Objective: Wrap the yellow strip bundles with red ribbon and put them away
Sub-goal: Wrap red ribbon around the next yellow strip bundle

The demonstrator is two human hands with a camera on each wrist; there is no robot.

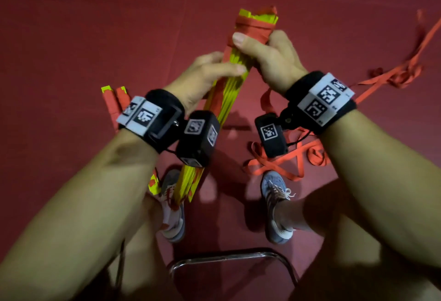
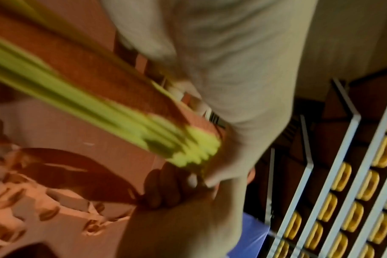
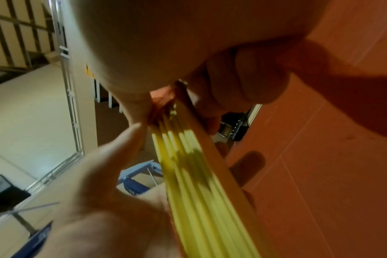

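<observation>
A long bundle of yellow strips (image 1: 232,90) slants from near my left shoe up to the top middle. Red ribbon (image 1: 253,28) is wound round its upper end. My right hand (image 1: 260,47) grips the bundle just below that wrap, thumb across the front. My left hand (image 1: 212,69) holds the bundle lower down, fingers curled over its side. The left wrist view shows the blurred yellow bundle (image 2: 88,104) and a hand at its end; the right wrist view shows the yellow strips (image 3: 194,174) running between both hands.
Loose red ribbon (image 1: 391,76) trails over the red floor at the right, and more ribbon (image 1: 286,159) lies by my right shoe (image 1: 274,205). Other red-and-yellow strips (image 1: 114,100) lie left of my left wrist. A metal chair edge (image 1: 229,257) sits below.
</observation>
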